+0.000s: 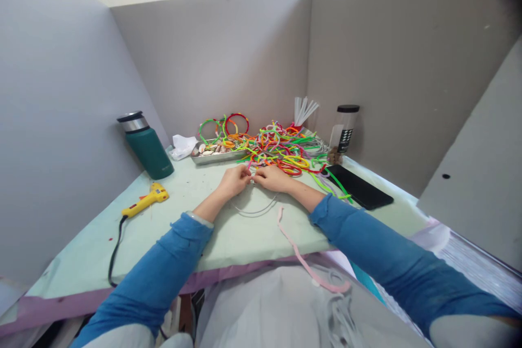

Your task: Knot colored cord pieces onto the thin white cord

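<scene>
My left hand (pixel 235 181) and my right hand (pixel 272 178) meet over the middle of the table, thumbs and fingertips pinched close together. Between and below them curves a thin grey cord (pixel 258 212), bowed into a loop toward me. Its ends run up under the hands, and the fingers cover the spot where they are gripped. A small bit of pink (pixel 249 165) shows at the left fingertips. Nearer me, a pale pink strip (pixel 300 254) lies over the table edge and down onto my lap.
Behind the hands is a tangled pile of coloured cords (pixel 281 147). Left of it sit a metal tray (pixel 220 158) of shells and a white tissue (pixel 183 147). A green bottle (pixel 150 152), yellow glue gun (pixel 144 201), black phone (pixel 362 189) and clear jar (pixel 346 125) stand or lie around.
</scene>
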`<state>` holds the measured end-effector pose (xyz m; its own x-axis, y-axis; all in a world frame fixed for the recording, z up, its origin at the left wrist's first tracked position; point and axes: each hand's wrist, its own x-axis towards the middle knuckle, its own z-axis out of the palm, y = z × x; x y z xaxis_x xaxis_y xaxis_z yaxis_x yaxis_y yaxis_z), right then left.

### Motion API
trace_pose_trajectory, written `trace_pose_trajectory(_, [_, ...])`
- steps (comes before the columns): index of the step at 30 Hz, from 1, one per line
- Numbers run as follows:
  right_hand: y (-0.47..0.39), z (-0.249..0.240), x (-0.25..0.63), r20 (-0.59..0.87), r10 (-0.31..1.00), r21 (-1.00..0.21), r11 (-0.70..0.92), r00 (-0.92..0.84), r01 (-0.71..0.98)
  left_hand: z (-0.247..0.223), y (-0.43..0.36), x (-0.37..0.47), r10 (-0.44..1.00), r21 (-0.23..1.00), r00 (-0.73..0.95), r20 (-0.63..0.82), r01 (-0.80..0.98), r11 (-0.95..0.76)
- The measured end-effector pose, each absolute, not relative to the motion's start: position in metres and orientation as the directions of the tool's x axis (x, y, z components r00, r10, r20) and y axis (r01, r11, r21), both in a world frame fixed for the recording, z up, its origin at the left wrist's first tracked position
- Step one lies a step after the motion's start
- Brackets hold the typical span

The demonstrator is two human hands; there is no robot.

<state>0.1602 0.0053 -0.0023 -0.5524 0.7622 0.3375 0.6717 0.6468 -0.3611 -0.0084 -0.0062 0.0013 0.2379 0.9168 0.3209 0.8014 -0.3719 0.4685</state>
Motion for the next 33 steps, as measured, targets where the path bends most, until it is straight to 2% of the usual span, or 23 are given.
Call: trace_pose_trajectory(33, [0.0033, -0.0007, 0.1595, 0.315, 0.761, -0.303, 0.647, -0.567, 0.700, -0.0002, -0.0054, -0.0095, 0.905, 0.441, 0.277, 0.323, 0.802, -0.403])
